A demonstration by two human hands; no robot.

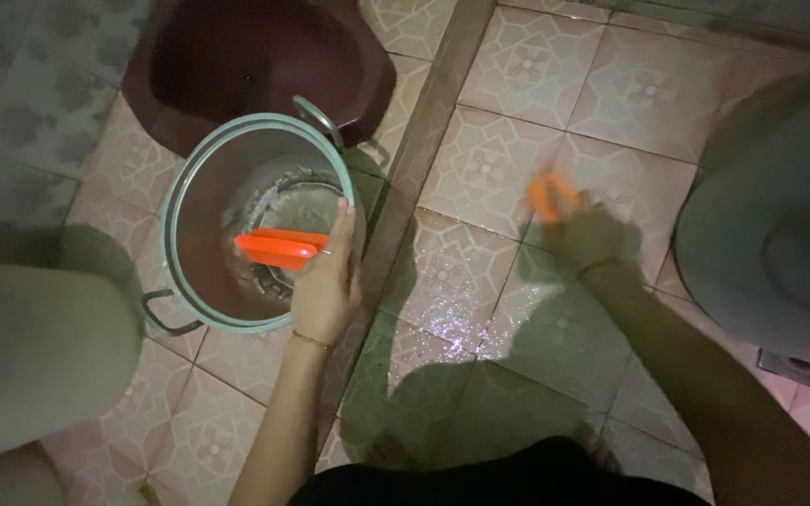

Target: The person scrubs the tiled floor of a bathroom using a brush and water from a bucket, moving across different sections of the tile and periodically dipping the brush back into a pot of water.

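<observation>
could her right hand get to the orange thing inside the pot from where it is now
Probably not directly. The right hand is out over the wet tiles, already holding a small orange object, and the left hand grips the pot rim on the near side of the orange item.

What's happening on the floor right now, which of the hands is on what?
A person crouches over a wet tiled floor. The left hand grips the rim of a large metal pot that is tipped on its side, with an orange flat piece inside it. The right hand holds a small orange thing, blurred, down by the tiles. A dark red basin sits behind the pot.
</observation>
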